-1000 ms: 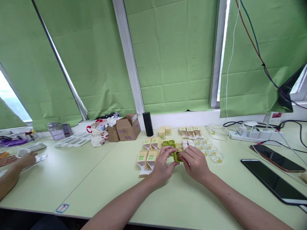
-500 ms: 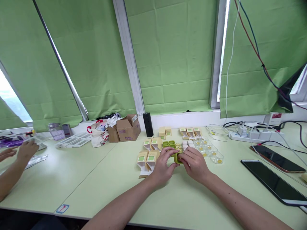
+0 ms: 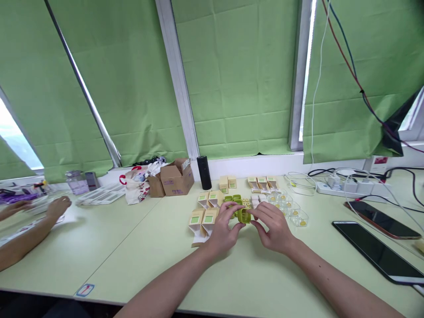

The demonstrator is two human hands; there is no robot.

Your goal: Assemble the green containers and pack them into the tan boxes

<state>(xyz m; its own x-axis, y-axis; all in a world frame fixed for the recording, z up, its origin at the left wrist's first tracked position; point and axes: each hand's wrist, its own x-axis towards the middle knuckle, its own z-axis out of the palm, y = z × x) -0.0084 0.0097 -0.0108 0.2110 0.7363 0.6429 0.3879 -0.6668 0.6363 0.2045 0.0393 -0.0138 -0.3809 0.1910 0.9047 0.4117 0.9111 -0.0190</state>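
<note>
- On our table (image 3: 109, 258), small cartons (image 3: 209, 219) sit left, probably for easy reach.
- Our left hand (image 3: 222, 232) pinches the green case (image 3: 244, 216), right of them, seemingly steadying it.
- Our right hand (image 3: 274, 229) curls half-parted at its right edge; gripping or not, we cannot tell.

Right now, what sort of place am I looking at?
Likely a shared workroom, perhaps for light handwork: small cartons sit grouped on a pale table near green containers, and a co-worker's hand is in view farther left.
</note>
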